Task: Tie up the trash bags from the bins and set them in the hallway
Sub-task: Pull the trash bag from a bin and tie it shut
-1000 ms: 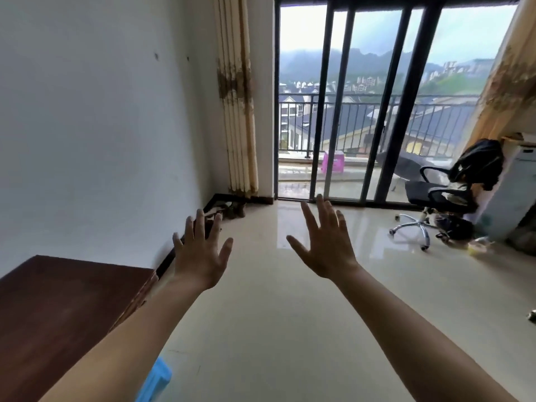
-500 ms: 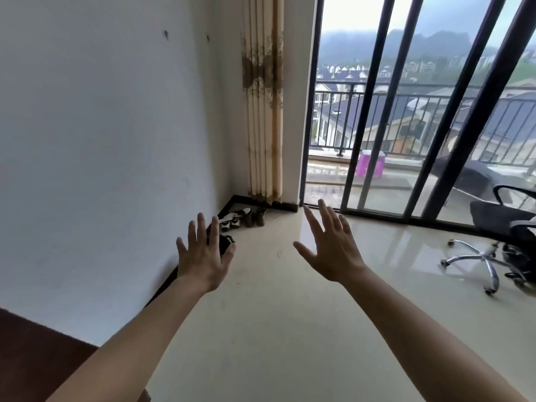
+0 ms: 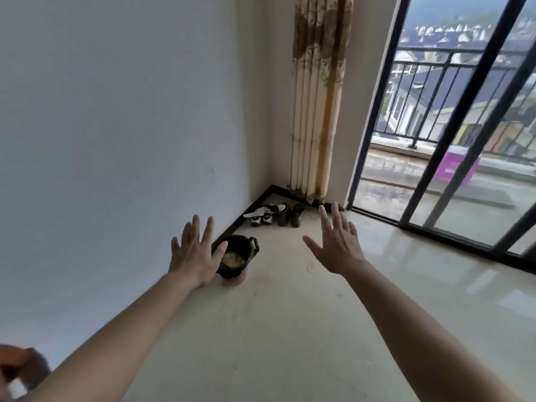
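Head view: bin by the wall, both hands empty

Head camera, looking forward and down into a room corner.

- Bin (image 3: 235, 261): small, round, pinkish base, standing on the floor against the wall's dark skirting. Landmark for all entries below.
- Bag (image 3: 242, 244): black liner, folded over the bin's rim, mouth untied; yellowish refuse lies inside.
- Left hand (image 3: 193, 253): palm down, fingers spread, grasping nothing. It hangs in front of the bin's left side and hides part of the rim; whether it touches the bin cannot be told.
- Right hand (image 3: 336, 245): well right of the bin, fingers spread, palm down, empty, over bare floor.
- Shoes (image 3: 274, 214): a white-and-black pair and a dark pair, beyond the bin along the same skirting, in the corner.
- Curtain (image 3: 317, 97): beige with brown pattern, hanging beyond the bin, above the shoes.
- Glass door (image 3: 435, 140): dark-framed, far right of the bin; a balcony railing and a purple box (image 3: 455, 166) show through it.
- Floor (image 3: 275, 329): pale glossy tile, under the bin.
- Wall (image 3: 116, 140): plain white, left of the bin.
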{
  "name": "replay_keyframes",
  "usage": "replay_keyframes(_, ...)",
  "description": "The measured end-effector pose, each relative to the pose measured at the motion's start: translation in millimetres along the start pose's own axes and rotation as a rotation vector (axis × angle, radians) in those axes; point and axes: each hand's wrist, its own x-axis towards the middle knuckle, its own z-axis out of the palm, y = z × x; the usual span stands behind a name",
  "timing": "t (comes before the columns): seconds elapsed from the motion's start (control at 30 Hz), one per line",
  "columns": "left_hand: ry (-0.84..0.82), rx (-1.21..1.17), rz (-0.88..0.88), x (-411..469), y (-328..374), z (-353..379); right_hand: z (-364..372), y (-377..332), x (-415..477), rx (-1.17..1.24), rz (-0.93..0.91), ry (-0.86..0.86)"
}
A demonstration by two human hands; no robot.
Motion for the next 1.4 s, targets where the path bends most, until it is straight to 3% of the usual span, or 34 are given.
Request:
replay_keyframes(0.3,-0.125,0.012,-0.176,145.6,-52.0,57.8,82.2,-37.3,201.0,-0.051,-0.221,-0.165)
replay_keyframes(0.6,-0.252,-0.258,-0.317,376.8,-93.6,68.4,138.6,-52.0,404.6,-0.024,-0.146,-0.281)
replay_keyframes(0.83,-0.351,-0.403,-0.425,483.6,-93.2,107.3,197.9,-26.9,509.2,0.058,-0.086,-0.420)
replay_keyframes(1.07,-0.423,-0.632,-0.769,533.2,-99.3,216.8,326.7,-13.3,603.3,0.024,-0.160,-0.679)
replay_keyframes(1.27,-0.443,-0.798,-0.968,558.4,-135.5,331.1,446.9,-20.7,616.8,0.145,0.028,-0.886)
replay_keyframes(1.4,-0.437,-0.889,-1.243,579.8,-171.1,470.0,586.7,-19.0,613.0,0.264,0.216,-0.935)
